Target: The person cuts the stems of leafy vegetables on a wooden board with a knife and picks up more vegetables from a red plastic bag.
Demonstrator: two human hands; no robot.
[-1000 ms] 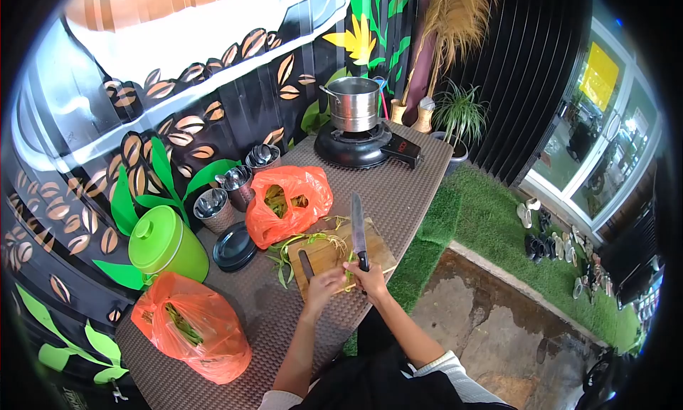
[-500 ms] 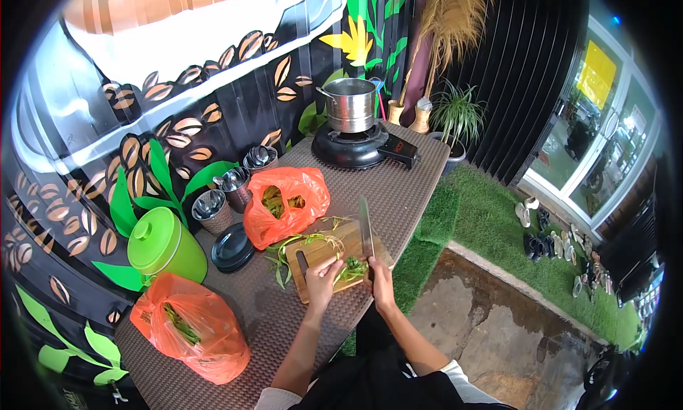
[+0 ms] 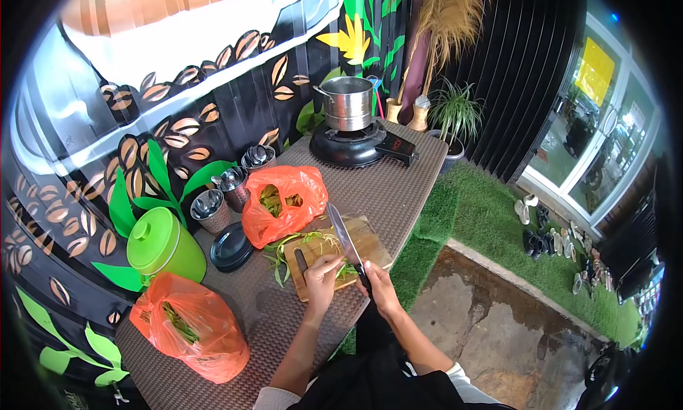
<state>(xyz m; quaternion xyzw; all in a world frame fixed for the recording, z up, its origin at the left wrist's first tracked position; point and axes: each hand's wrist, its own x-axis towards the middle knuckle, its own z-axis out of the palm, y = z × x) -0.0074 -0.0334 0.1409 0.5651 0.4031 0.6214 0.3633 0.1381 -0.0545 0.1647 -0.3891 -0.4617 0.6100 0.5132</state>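
My right hand [image 3: 382,293] is wrapped round the black handle of a kitchen knife [image 3: 344,232]. Its blade points up and to the left over the wooden cutting board [image 3: 367,243]. My left hand [image 3: 323,276], fingers pinched together, is at the board's near left part, close to the blade. Leafy greens [image 3: 346,271] show between the two hands, and the pinched fingers appear to hold some of their stems. Loose stems [image 3: 313,237] lie along the board's far left edge, some hanging onto the table.
An orange plastic bag of greens [image 3: 302,207] stands behind the board, another bag [image 3: 206,342] at the near left. Around them are a green lidded container [image 3: 167,250], a dark plate stack [image 3: 232,246], cutlery cups [image 3: 211,212] and a pot [image 3: 348,105] on a portable stove [image 3: 341,148].
The knife has swung left, its blade now slanting toward the left hand instead of standing upright at the board's right. My right hand has turned with it; my left hand has barely moved.
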